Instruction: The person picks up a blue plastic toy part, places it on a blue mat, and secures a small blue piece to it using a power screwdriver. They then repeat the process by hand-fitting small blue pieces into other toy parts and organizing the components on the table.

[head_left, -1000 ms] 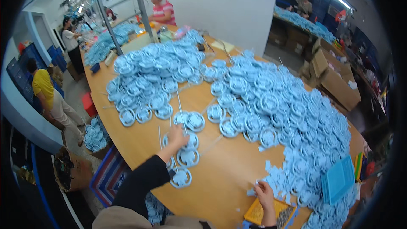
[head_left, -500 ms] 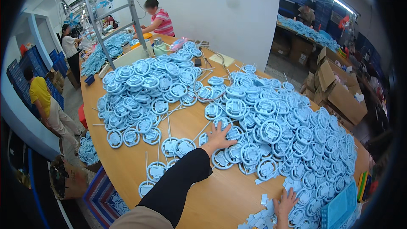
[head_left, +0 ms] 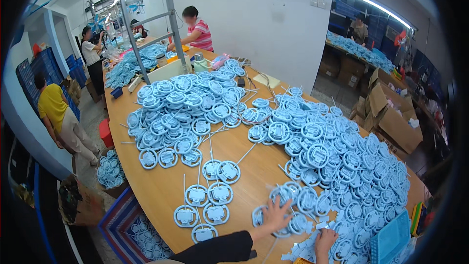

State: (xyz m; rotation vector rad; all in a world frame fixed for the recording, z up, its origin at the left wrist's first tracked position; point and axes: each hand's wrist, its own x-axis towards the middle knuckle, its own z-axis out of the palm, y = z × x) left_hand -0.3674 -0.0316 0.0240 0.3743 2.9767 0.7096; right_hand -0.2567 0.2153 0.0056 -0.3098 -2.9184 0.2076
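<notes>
My left hand [head_left: 276,215] rests with spread fingers on a loose cluster of pale blue ring-shaped plastic parts [head_left: 307,199], several of them smeared by motion. These parts have a block in the middle, and some have a thin stick. Near the table's front edge my right hand [head_left: 325,241] has curled fingers beside small flat light-blue pieces [head_left: 299,248]; what its fingertips hold, if anything, is hidden. A large heap of the same ring parts [head_left: 351,166] spreads along the right. Left of my left hand, a small group of ring parts [head_left: 215,213] lies on the wooden table [head_left: 254,176].
Another heap [head_left: 181,100] covers the table's far left, by a metal ladder [head_left: 146,24]. A blue basket [head_left: 391,234] stands at the right edge, with cardboard boxes [head_left: 393,105] beyond. A striped bag [head_left: 119,222] sits below the left edge. Other people are around the room.
My left hand has come nearer, dragging ring parts from the heap's edge toward the front. My right hand's fingers have curled in. The view has shifted slightly.
</notes>
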